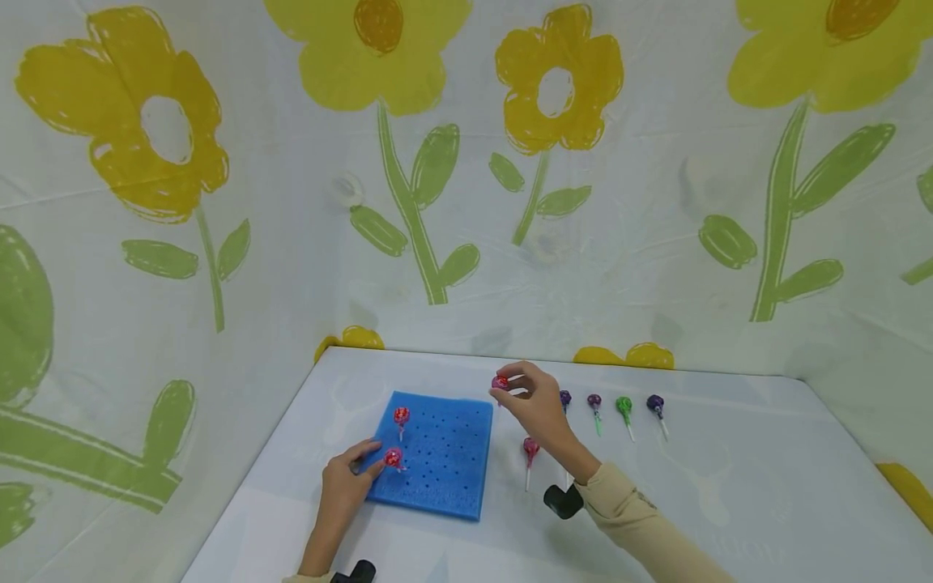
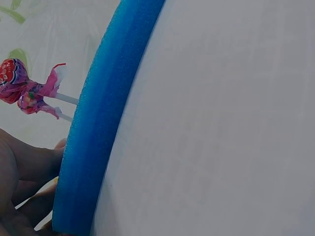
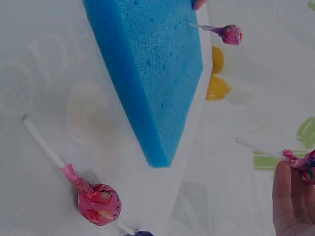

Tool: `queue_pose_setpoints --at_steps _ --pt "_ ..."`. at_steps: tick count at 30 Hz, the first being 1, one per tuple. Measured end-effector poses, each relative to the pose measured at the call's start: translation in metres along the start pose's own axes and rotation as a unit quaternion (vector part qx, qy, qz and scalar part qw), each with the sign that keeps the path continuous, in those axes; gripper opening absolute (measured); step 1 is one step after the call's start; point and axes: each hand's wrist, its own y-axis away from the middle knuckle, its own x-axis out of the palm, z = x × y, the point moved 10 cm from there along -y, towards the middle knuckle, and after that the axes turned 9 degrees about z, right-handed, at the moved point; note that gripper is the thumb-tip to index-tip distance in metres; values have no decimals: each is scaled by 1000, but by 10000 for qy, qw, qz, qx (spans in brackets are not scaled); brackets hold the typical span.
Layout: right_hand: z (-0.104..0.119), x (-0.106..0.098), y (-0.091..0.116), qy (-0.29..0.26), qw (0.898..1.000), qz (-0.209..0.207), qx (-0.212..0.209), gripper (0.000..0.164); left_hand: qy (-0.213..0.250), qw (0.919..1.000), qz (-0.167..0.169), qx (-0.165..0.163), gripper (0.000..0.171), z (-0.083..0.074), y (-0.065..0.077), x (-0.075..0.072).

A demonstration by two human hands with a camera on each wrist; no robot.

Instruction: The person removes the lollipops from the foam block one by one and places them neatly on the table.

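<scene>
In the head view my right hand [image 1: 535, 405] pinches a pink-and-red wrapped lollipop [image 1: 499, 383] between thumb and fingers, above the far right corner of a blue foam block [image 1: 445, 486]. Its white stick shows free in the right wrist view, where the lollipop [image 3: 307, 164] is cut by the frame edge. My left hand [image 1: 346, 478] rests against the block's left edge, fingers and thumb touching it. Two red lollipops stand in the block's holes: one farther back [image 1: 402, 416], one [image 1: 394, 458] beside my left thumb.
Right of the block lie a pink lollipop [image 1: 530, 447], a brownish-purple one [image 1: 594, 401], a green one [image 1: 624, 405] and a dark purple one [image 1: 655, 402]. Another purple lollipop [image 1: 565, 397] is partly hidden by my right hand. A flower-printed cloth [image 1: 619, 267] hangs behind the white table [image 1: 765, 453].
</scene>
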Motion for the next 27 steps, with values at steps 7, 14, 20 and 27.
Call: queue_pose_setpoints --at_steps 7,14,20,27 --pt "-3 -15 7 70 10000 -7 -49 23 5 10000 12 27 32 0 0 1" --pt "17 -31 18 36 9999 -41 -88 23 50 10000 23 -71 32 -1 1 1" --pt "-9 -42 17 150 9997 -146 128 25 60 10000 14 -36 32 -1 1 0" --pt "-19 -55 23 348 9991 -188 183 26 23 10000 65 -35 32 -3 1 0"
